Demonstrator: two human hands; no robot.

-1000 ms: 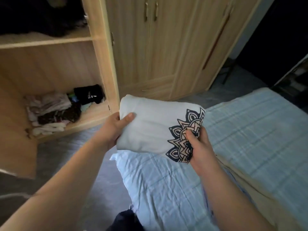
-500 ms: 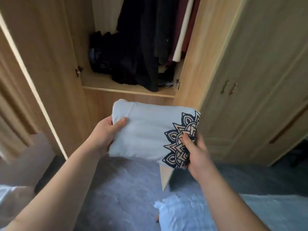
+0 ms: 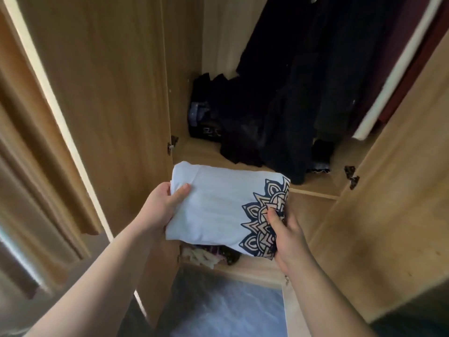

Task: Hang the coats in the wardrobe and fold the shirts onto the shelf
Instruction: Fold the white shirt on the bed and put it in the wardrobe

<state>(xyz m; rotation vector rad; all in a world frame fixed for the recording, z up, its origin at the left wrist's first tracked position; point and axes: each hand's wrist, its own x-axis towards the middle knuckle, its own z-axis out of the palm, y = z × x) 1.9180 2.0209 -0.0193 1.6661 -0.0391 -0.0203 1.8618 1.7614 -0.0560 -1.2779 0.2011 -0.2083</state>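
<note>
A folded white shirt (image 3: 218, 205) with a dark blue mandala print hangs in the air in front of the open wardrobe. My left hand (image 3: 160, 207) grips its left edge, thumb on top. My right hand (image 3: 284, 229) pinches the printed right edge. The shirt's far edge is just over the front of the wooden shelf (image 3: 315, 188). Dark coats (image 3: 303, 81) hang above that shelf, their hems resting on it.
Dark folded clothes (image 3: 206, 117) lie at the shelf's back left. Below, a lower shelf (image 3: 243, 269) holds crumpled light and dark garments (image 3: 209, 255). Open wardrobe doors stand at left (image 3: 97, 93) and right (image 3: 388, 190). Grey floor (image 3: 218, 307) shows below.
The view has swung from the bed to the open wardrobe and come closer. Both hands have carried the folded shirt up to the shelf under the hanging coats.
</note>
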